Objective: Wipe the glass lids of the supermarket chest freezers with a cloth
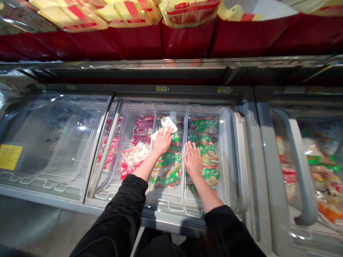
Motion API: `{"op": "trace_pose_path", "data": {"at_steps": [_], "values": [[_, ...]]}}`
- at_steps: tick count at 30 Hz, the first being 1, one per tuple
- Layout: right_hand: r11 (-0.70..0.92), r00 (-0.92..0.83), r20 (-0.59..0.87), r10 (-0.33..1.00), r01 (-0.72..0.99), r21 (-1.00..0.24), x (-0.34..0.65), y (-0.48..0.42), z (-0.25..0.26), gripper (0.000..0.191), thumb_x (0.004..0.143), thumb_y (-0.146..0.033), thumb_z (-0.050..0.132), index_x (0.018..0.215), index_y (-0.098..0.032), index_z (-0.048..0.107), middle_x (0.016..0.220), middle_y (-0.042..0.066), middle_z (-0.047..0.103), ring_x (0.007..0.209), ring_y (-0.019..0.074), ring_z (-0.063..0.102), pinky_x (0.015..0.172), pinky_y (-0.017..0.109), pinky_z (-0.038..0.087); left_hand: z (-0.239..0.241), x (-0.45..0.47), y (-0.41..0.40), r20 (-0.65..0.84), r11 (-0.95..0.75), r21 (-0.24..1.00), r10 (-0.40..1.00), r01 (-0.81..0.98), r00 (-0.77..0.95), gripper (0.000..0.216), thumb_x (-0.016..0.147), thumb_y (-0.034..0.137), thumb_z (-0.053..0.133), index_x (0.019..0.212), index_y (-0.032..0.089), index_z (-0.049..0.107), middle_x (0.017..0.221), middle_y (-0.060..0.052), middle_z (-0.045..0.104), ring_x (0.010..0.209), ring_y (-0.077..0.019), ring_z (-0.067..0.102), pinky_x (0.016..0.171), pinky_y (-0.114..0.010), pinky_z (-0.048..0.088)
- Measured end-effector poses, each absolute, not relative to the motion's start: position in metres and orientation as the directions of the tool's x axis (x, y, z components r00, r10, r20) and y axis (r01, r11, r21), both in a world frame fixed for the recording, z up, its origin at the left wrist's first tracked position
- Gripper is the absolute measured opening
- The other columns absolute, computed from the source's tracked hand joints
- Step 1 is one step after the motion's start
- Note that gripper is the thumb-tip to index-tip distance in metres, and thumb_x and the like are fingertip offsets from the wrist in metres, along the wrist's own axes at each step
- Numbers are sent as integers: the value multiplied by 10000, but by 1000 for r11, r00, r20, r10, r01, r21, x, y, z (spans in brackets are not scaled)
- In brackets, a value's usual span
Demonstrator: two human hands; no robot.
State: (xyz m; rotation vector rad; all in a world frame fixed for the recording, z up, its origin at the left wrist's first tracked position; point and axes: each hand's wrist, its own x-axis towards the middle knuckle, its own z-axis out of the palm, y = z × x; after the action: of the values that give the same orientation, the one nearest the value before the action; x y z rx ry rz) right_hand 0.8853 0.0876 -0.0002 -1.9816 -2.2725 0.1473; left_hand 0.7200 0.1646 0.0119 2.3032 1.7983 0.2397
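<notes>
A white wiping cloth (169,123) lies under the fingers of my left hand (163,140), pressed against the clear lid of a chest freezer; whether it is paper or fabric I cannot tell. My right hand (193,160) rests on the lid to the right, fingers stretched out and holding nothing. Beneath the glass are green bags of frozen dumplings (171,160) in the middle, more green bags (210,153) on the right and red bags (134,153) on the left. White wire dividers separate the rows.
The freezer's grey handle (241,160) runs along the right side of the lid. Another freezer with a curved handle (300,167) adjoins on the right. A yellow notice (10,157) is on the left lid. Red boxes (187,41) with yellow packets stand on a shelf above.
</notes>
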Motion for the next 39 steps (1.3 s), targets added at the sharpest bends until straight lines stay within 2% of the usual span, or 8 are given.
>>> {"op": "trace_pose_path", "data": {"at_steps": [5, 13, 18, 22, 24, 29, 36, 39], "values": [[129, -128, 21, 992, 980, -153, 885, 89, 1, 540, 785, -237, 234, 1300, -254, 73, 1327, -75, 144, 1218, 133, 77, 1008, 370, 175, 20, 690, 146, -66, -421, 274, 889, 865, 454, 412, 843, 319, 278, 1253, 308, 239, 1322, 88, 164, 1219, -146, 108, 1005, -342, 126], [130, -132, 3, 991, 979, -159, 884, 88, 0, 506, 794, -227, 217, 1295, -204, 154, 1340, -46, 111, 1225, 149, 40, 1011, 374, 128, 13, 738, 195, 39, -217, 256, 976, 942, 214, 445, 862, 330, 177, 1288, 200, 166, 1342, 14, 103, 1225, -187, 45, 991, -409, 99], [135, -138, -7, 990, 977, -166, 884, 88, -1, 497, 798, -219, 222, 1290, -172, 173, 1344, -16, 118, 1227, 166, 44, 1002, 382, 118, 10, 729, 156, -12, -406, 254, 906, 878, 422, 445, 851, 350, 246, 1278, 239, 184, 1342, 63, 82, 1226, -142, 24, 1006, -335, 89], [131, -132, 6, 991, 973, -191, 883, 87, -3, 493, 799, -212, 240, 1286, -157, 187, 1340, 17, 148, 1225, 174, 66, 996, 391, 126, 17, 679, 139, -78, -487, 267, 849, 831, 523, 426, 817, 352, 367, 1230, 296, 275, 1314, 106, 188, 1214, -114, 115, 1003, -293, 104], [125, -125, 14, 992, 967, -220, 883, 87, -5, 494, 796, -207, 248, 1284, -159, 191, 1337, 28, 162, 1223, 179, 80, 991, 407, 134, 18, 665, 151, -92, -473, 266, 855, 840, 511, 416, 819, 349, 369, 1222, 279, 292, 1312, 92, 205, 1210, -123, 133, 999, -306, 104], [139, -125, 65, 990, 935, -327, 882, 86, -9, 496, 785, -206, 286, 1274, -161, 215, 1333, 43, 178, 1220, 187, 103, 991, 422, 144, 13, 697, 175, -16, -312, 221, 946, 924, 323, 448, 872, 304, 166, 1297, 178, 93, 1346, 9, 51, 1224, -176, -12, 982, -403, 66], [65, -46, 57, 997, 916, -395, 882, 85, -10, 532, 768, -151, 264, 1286, -144, 142, 1342, 60, 137, 1217, 176, 121, 992, 404, 168, 17, 702, 131, -100, -655, 205, 726, 728, 681, 429, 846, 312, 294, 1265, 283, 208, 1326, 104, 125, 1221, -110, 65, 999, -282, 75], [58, -43, 45, 998, 910, -411, 885, 84, -6, 523, 763, -152, 269, 1276, -162, 172, 1345, 51, 123, 1221, 191, 95, 990, 433, 153, 20, 679, 135, -150, -658, 215, 708, 722, 690, 403, 846, 286, 295, 1244, 322, 238, 1311, 143, 159, 1215, -86, 88, 999, -260, 67]]}}
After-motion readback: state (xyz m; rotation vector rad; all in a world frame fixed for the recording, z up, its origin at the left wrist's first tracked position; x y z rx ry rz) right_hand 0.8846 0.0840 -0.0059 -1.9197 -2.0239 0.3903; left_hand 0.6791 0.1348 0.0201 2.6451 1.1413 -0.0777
